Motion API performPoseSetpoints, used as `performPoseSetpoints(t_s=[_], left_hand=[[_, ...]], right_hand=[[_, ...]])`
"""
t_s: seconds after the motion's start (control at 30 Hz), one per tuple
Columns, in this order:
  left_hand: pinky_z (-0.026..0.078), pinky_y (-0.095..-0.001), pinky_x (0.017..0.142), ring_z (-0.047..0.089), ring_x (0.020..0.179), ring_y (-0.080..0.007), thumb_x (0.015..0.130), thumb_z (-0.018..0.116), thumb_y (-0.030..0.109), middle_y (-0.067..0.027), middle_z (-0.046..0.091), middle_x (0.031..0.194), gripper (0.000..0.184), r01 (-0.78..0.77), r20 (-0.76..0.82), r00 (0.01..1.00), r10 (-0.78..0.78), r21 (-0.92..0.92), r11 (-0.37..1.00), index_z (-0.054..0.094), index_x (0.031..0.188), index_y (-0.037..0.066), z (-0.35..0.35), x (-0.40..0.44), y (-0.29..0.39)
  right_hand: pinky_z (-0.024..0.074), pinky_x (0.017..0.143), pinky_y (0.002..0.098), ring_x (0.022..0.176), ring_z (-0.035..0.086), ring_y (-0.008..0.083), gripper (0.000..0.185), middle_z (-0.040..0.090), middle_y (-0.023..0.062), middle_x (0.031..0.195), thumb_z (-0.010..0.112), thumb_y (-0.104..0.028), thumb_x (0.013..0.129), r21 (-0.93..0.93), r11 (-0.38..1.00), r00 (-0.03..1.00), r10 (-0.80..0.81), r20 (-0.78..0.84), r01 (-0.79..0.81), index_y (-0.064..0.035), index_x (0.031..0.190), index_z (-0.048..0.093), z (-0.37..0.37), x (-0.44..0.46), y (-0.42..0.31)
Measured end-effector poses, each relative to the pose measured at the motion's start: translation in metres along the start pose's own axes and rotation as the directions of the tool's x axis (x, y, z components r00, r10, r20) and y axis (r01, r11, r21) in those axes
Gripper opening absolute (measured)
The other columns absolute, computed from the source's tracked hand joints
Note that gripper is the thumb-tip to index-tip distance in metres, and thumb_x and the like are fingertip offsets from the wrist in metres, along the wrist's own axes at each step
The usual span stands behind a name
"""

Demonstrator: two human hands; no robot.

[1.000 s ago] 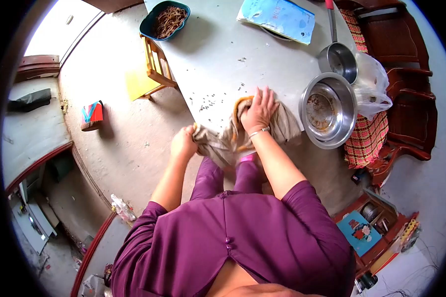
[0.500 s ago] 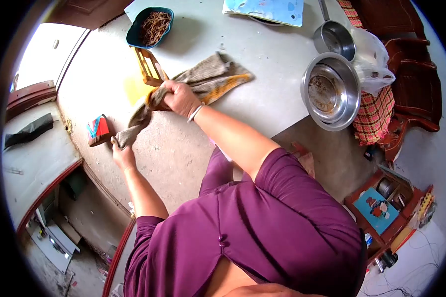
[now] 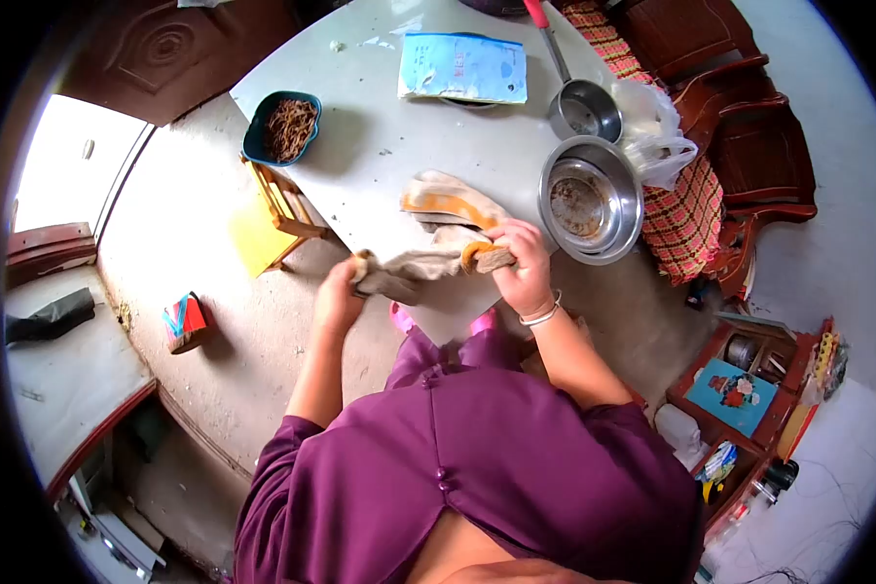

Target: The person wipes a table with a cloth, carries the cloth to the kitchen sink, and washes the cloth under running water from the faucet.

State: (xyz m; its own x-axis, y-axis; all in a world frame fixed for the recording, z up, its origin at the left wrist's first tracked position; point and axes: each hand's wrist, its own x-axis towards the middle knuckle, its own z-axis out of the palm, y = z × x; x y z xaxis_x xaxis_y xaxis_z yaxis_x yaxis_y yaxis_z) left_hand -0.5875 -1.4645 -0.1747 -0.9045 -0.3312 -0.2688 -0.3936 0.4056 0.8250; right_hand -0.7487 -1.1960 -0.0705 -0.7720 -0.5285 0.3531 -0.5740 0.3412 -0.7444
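Right hand: fingers closed on bunched cloth. Left hand: fingers curled round its other end. Cloth spans between fingers, partly on table; metal bowl near right fingers.

Lighting: bright, daylight-like, strongest at left, where a white panel is nearly blown out. Shadows: soft, falling rightward on the tabletop from the teal container; another right of the red box; deep gloom beneath the counter at lower left. Glare: pale sheen on the tabletop's far part; small highlights on the steel basin. Focus: mostly clear, slight blur at the left hand and the cloth. Distortion: strong fisheye, straight edges bowed, black rounded corners, bluish fringe at right.
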Motion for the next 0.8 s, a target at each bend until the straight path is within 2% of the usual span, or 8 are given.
performPoseSetpoints(t_s=[0.03,0.1,0.17,0.23,0.27,0.4,0.53,0.8], left_hand=[[0.048,-0.0335,0.090,0.060,0.104,-0.0298,0.076,0.068,0.010,-0.0135,0.061,0.111,0.036,-0.057,0.088,0.995,0.035,0.263,0.963,0.059,0.111,0.007,0.003,-0.001,0.030],[0.044,-0.0360,0.097,0.053,0.115,-0.0311,0.071,0.065,0.007,-0.0130,0.053,0.127,0.051,-0.175,0.257,0.961,0.102,0.282,0.943,0.054,0.121,0.012,0.029,-0.001,0.029],[0.039,-0.0382,0.103,0.044,0.124,-0.0331,0.070,0.066,0.010,-0.0127,0.043,0.138,0.060,-0.345,0.374,0.900,0.226,0.289,0.893,0.050,0.127,0.014,0.039,-0.006,0.044],[0.034,-0.0409,0.107,0.036,0.129,-0.0369,0.070,0.067,0.014,-0.0121,0.034,0.144,0.064,-0.363,0.419,0.884,0.208,0.333,0.870,0.046,0.131,0.016,0.048,-0.011,0.049],[0.033,-0.0434,0.107,0.037,0.128,-0.0398,0.071,0.067,0.018,-0.0135,0.035,0.144,0.063,-0.347,0.411,0.891,0.190,0.348,0.871,0.046,0.131,0.017,0.051,-0.012,0.049],[0.030,-0.0440,0.109,0.034,0.131,-0.0368,0.070,0.070,0.022,-0.0135,0.033,0.145,0.070,-0.342,0.447,0.884,0.138,0.418,0.841,0.043,0.134,0.020,0.052,-0.002,0.046],[0.029,-0.0458,0.109,0.029,0.134,-0.0341,0.073,0.067,0.021,-0.0098,0.023,0.150,0.072,-0.307,0.498,0.866,0.048,0.453,0.837,0.038,0.139,0.023,0.050,0.002,0.062],[0.031,-0.0450,0.108,0.036,0.130,-0.0363,0.070,0.071,0.021,-0.0096,0.031,0.147,0.072,-0.305,0.410,0.902,0.135,0.386,0.871,0.041,0.136,0.026,0.071,0.039,0.076]], right_hand=[[0.0362,0.101,0.0448,0.110,0.050,0.0380,0.034,0.057,0.0171,0.112,0.059,-0.003,0.069,-0.213,0.975,0.997,0.067,0.026,-0.060,-0.0029,0.103,0.058,0.000,-0.013,0.003],[0.0310,0.106,0.0458,0.125,0.037,0.0400,0.049,0.046,0.0218,0.129,0.057,-0.002,0.066,-0.499,0.814,0.915,0.392,0.098,-0.296,-0.0055,0.115,0.054,0.019,-0.047,0.024],[0.0262,0.108,0.0490,0.128,0.032,0.0452,0.063,0.037,0.0276,0.136,0.062,-0.012,0.071,-0.306,0.861,0.883,0.457,0.109,-0.407,-0.0067,0.130,0.043,0.048,-0.074,0.063],[0.0225,0.109,0.0508,0.129,0.029,0.0476,0.070,0.035,0.0280,0.139,0.067,-0.027,0.076,-0.442,0.749,0.832,0.554,0.010,-0.494,-0.0055,0.135,0.036,0.074,-0.071,0.066],[0.0189,0.110,0.0526,0.133,0.023,0.0478,0.080,0.030,0.0285,0.142,0.064,-0.046,0.079,-0.570,0.661,0.793,0.608,0.027,-0.487,-0.0037,0.138,0.033,0.085,-0.067,0.078],[0.0152,0.109,0.0560,0.137,0.015,0.0457,0.081,0.025,0.0276,0.146,0.053,-0.053,0.084,-0.603,0.433,0.640,0.749,-0.173,-0.670,-0.0019,0.142,0.028,0.112,-0.020,0.082],[0.0174,0.108,0.0569,0.136,0.018,0.0456,0.081,0.026,0.0278,0.145,0.056,-0.052,0.083,-0.553,0.508,0.731,0.602,-0.321,-0.661,0.0007,0.139,0.031,0.121,-0.001,0.120],[0.0225,0.106,0.0552,0.132,0.028,0.0451,0.074,0.039,0.0266,0.138,0.062,-0.043,0.079,-0.520,0.698,0.870,0.364,-0.333,-0.491,0.0016,0.134,0.038,0.115,0.053,0.169]])
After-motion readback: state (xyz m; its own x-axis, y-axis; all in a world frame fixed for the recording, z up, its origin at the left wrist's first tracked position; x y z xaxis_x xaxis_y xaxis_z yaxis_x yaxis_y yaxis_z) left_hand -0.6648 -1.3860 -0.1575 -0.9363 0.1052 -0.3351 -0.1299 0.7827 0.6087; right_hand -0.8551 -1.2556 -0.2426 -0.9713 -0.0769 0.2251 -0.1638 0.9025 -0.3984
